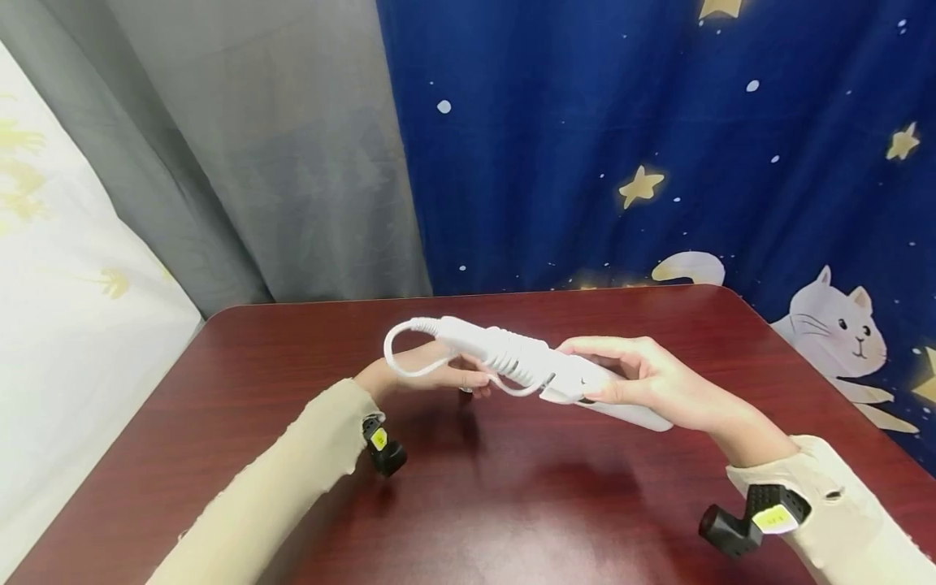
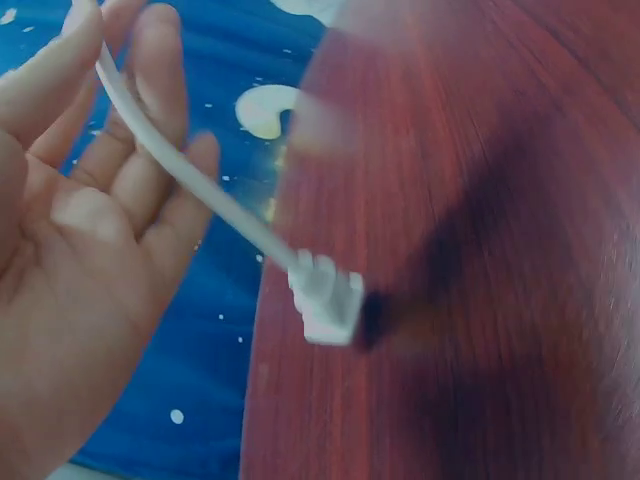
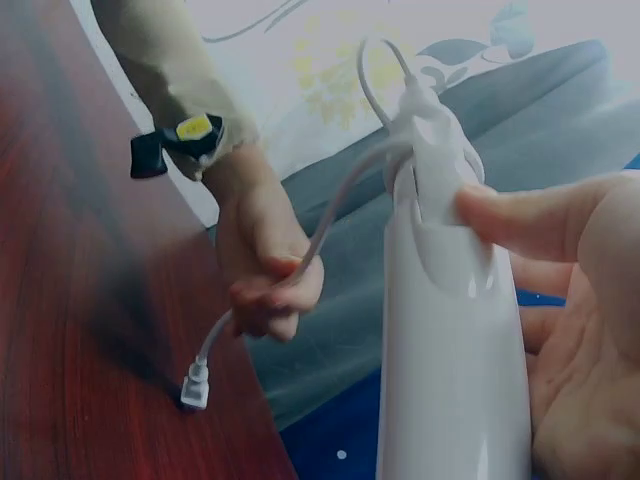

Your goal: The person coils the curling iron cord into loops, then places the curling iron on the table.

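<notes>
A long white hand-held appliance (image 1: pixel 629 411) is held up above the table, its white cord (image 1: pixel 512 357) wound in several turns round its narrower part. My right hand (image 1: pixel 658 382) grips the wider body, thumb on the near side and fingers behind. At the far end the cord makes a loose loop. My left hand (image 1: pixel 431 370) pinches the free length of cord (image 2: pixel 215 195) between thumb and fingers, as the left wrist view shows. Below that hand hangs the white plug (image 3: pixel 195 388), close over the tabletop. Its fingers are partly curled, with the palm facing the left wrist camera.
The dark red wooden table (image 1: pixel 329 341) spreads below both hands. Behind it hang a grey curtain (image 1: pixel 292 162) and a blue curtain (image 1: pixel 526 162) with stars and a cat; white patterned cloth (image 1: pixel 66 309) is on the left. Each sleeve carries a black wrist camera (image 1: pixel 753 516).
</notes>
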{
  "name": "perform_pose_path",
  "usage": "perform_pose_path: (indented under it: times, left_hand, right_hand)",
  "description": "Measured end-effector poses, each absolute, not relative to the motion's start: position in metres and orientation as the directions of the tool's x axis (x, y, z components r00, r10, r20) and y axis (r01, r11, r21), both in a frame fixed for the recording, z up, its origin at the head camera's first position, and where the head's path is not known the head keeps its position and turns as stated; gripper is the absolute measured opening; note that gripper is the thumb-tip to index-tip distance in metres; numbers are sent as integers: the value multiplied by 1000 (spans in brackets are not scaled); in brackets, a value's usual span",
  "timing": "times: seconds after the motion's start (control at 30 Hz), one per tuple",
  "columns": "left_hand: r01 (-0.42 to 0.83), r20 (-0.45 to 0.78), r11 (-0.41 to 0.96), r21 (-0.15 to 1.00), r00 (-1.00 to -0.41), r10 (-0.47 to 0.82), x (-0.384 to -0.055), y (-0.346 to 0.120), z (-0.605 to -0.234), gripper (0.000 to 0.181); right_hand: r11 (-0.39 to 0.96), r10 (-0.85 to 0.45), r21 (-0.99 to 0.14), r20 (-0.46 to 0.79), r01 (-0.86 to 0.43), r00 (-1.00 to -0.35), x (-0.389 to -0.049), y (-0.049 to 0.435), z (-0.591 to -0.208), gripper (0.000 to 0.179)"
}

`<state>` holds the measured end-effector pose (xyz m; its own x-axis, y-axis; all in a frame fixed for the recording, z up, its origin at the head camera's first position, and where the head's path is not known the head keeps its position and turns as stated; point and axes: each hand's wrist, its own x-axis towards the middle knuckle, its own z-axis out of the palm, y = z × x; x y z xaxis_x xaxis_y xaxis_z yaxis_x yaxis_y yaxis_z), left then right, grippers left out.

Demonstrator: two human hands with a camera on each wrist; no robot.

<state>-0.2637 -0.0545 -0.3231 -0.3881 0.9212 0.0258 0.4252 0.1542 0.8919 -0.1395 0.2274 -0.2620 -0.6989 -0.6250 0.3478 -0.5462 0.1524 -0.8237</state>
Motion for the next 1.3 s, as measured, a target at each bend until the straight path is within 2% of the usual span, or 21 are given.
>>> perform_pose_path:
  times: [0.1, 0.2, 0.27, 0.33, 0.4, 0.57, 0.63, 0.8, 0.9, 1.1, 1.3]
  left_hand:
    - [438, 5, 173, 882, -377, 926, -265, -53, -323, 15]
    - [424, 5, 149, 893, -342, 940, -266, -54, -321, 14]
    - [389, -2, 140, 911, -334, 942, -269, -56, -321, 14]
    - [405, -5, 149, 902, -337, 942, -272, -57, -321, 14]
    - [400, -11, 167, 901, -364, 931, -275, -57, -321, 13]
    - [444, -14, 272, 853, -503, 864, -279, -58, -310, 14]
    - [451, -25, 300, 841, -521, 853, -280, -58, -304, 15]
    - [518, -42, 292, 804, -441, 897, -281, -58, -290, 9]
    - [594, 3, 270, 758, -418, 909, -281, -54, -284, 8]
    - [715, 100, 282, 640, -441, 892, -278, -41, -281, 7]
    - [721, 115, 323, 613, -486, 867, -274, -36, -278, 8]
  right_hand:
    - [147, -665, -821, 331, -552, -669, -138, 230, -262, 43]
    - [146, -695, -811, 323, -567, -642, -136, 231, -260, 45]
    - [143, -715, -804, 319, -578, -622, -135, 233, -259, 45]
    - [148, -731, -813, 293, -563, -616, -134, 233, -258, 45]
    - [167, -748, -817, 259, -552, -610, -133, 232, -257, 44]
    - [234, -781, -773, 212, -590, -587, -133, 228, -257, 42]
    - [258, -791, -747, 201, -613, -578, -133, 226, -258, 41]
    - [333, -805, -717, 123, -613, -581, -135, 224, -262, 37]
    - [383, -803, -687, 83, -618, -591, -136, 222, -264, 35]
    - [401, -813, -657, 67, -639, -578, -140, 214, -266, 32]
    - [423, -823, -631, 31, -650, -567, -141, 209, -269, 32]
